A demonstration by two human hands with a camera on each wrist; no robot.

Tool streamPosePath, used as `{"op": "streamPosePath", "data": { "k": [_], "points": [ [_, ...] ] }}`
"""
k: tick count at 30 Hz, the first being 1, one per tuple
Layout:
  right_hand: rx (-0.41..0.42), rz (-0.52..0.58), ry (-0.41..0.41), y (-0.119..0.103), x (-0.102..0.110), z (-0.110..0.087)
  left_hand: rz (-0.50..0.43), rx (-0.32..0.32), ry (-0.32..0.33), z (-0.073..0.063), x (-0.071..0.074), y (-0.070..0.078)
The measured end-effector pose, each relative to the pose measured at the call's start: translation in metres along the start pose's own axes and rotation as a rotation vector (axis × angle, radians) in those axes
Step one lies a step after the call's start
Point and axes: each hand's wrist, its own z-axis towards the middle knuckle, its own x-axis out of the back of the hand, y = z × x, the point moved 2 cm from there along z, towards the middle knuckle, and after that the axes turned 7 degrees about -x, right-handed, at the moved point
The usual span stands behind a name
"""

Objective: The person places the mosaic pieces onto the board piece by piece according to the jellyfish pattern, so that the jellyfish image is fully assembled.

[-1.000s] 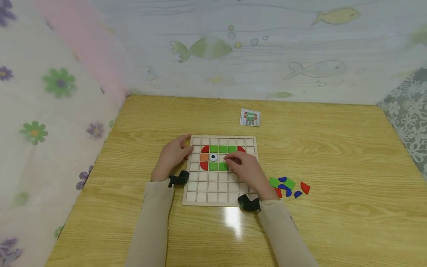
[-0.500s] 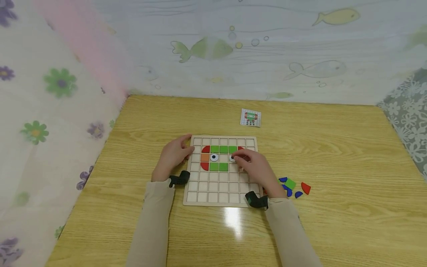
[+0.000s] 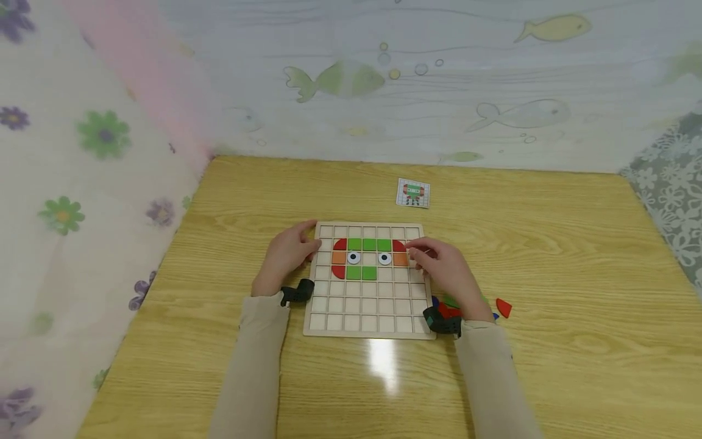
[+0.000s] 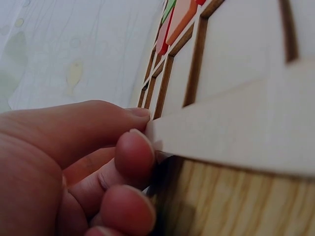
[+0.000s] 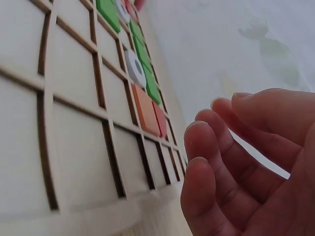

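Observation:
A square wooden grid board (image 3: 337,308) lies on the table, its cells partly filled with coloured tiles. Two white eye discs (image 3: 385,259) sit in the middle row. Green squares (image 3: 370,244) lie above and below them. Orange squares (image 3: 401,260) flank the discs, and red quarter-round tiles (image 3: 340,272) fill three corners of the shape. My left hand (image 3: 287,251) holds the board's left edge, its fingertips against the rim (image 4: 211,147). Over the board's right edge hovers my right hand (image 3: 446,268), fingers loosely bent; no tile shows between its fingertips in the right wrist view.
Loose red, green and blue tiles (image 3: 450,310) lie right of the board, partly hidden by my right wrist. A separate red quarter-round (image 3: 503,308) is farther right. Behind the board lies a small picture card (image 3: 414,193) with a tile figure. The wall (image 3: 340,134) rises behind the table.
My right hand placed the second eye disc in the middle row, let go of it and moved right. An orange square and a red corner came into sight. The left hand stayed at the board's edge.

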Motion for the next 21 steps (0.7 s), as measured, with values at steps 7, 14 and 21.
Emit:
{"op": "streamPosePath", "data": {
  "k": [7,14,21],
  "points": [
    [-0.009,-0.069,-0.002,0.011,0.010,-0.004,-0.006,0.004,0.001,0.000,0.000,0.000],
    [-0.014,-0.098,-0.011,0.022,0.021,-0.010,-0.011,-0.003,-0.004,0.000,0.000,0.001],
    [0.035,-0.222,-0.007,0.027,0.032,-0.018,-0.006,0.014,0.004,-0.001,0.000,0.001]
  ]
}}
